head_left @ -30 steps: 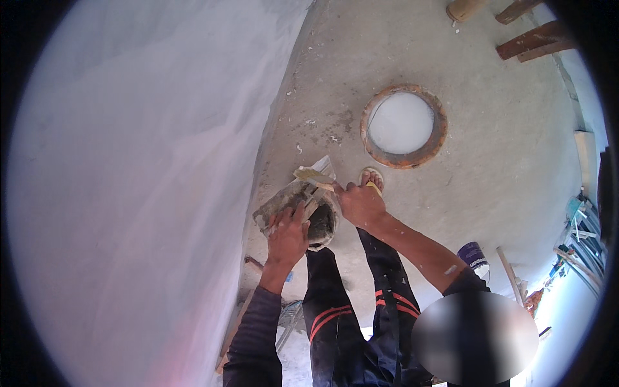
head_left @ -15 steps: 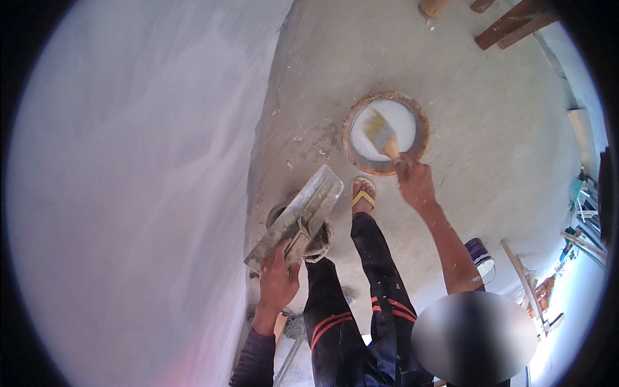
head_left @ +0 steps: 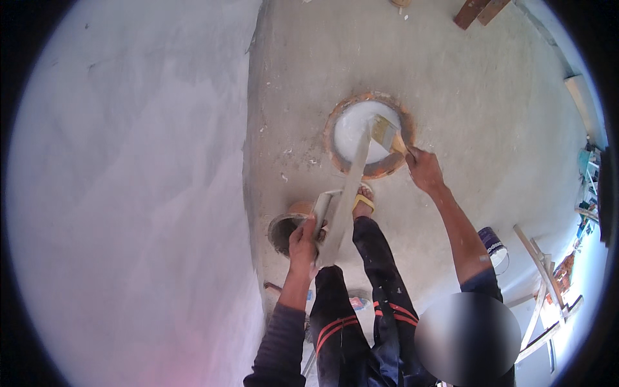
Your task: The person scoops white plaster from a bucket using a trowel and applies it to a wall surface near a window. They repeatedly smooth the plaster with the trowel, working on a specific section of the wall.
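Note:
My left hand [head_left: 303,244] is closed round the handle of a plastering float [head_left: 348,201], which is turned on edge. The float's far end reaches over a round basin [head_left: 333,155] with a rough brown rim, holding white liquid [head_left: 350,132]. My right hand [head_left: 425,170] grips the handle of a wide paintbrush [head_left: 385,133] with pale yellow bristles. The bristles are above the white liquid, close to the float's tip; whether the two touch I cannot tell. Beside my left hand stands a dark round bucket [head_left: 282,233], partly hidden by that hand.
A whitish plastered wall [head_left: 142,193] rises along the left. My sandalled foot [head_left: 363,201] stands just below the basin. A purple and white paint bucket [head_left: 493,246] is at the right, near wooden planks [head_left: 540,264]. Brown boards [head_left: 480,11] lie at the far right.
The float has swung from lying flat over the dark bucket to edge-on, its tip now over the basin. The brush has shifted toward the basin's right side. The view has moved slightly.

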Available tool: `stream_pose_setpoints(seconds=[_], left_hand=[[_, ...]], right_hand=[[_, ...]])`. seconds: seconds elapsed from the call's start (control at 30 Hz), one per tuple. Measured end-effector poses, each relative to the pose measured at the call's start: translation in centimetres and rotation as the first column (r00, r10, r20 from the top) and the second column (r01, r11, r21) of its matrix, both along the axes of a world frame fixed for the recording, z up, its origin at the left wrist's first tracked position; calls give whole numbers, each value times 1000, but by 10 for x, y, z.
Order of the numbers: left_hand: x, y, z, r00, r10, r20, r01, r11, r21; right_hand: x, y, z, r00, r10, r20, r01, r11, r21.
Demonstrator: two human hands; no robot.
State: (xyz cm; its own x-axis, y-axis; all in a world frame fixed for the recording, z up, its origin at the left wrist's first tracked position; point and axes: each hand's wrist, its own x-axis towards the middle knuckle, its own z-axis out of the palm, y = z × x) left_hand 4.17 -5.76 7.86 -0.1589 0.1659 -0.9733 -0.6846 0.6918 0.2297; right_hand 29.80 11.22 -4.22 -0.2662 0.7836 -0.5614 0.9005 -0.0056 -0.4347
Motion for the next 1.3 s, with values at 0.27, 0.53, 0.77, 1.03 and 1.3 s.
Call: stream_pose_setpoints(seconds=[0.27, 0.53, 0.77, 1.03, 1.3], left_hand=[[47, 46, -47, 883, 304, 359, -363, 925, 110], [46, -8, -118, 810, 432, 396, -490, 870, 56], [41, -27, -145, 742, 515, 428, -572, 820, 5], [60, -26, -118, 340, 672, 658, -821, 553, -141], [70, -1, -104, 258, 666, 700, -855, 495, -156]], right_hand=[[24, -50, 82, 991, 94, -99, -91, 995, 35], [-7, -30, -4, 1000, 5, 1, -5, 999, 39], [-15, -33, 43, 986, 138, -90, -150, 979, -140], [-27, -11, -41, 997, -47, -54, 47, 999, -7], [-33, -24, 42, 970, 239, 36, -234, 966, -107]])
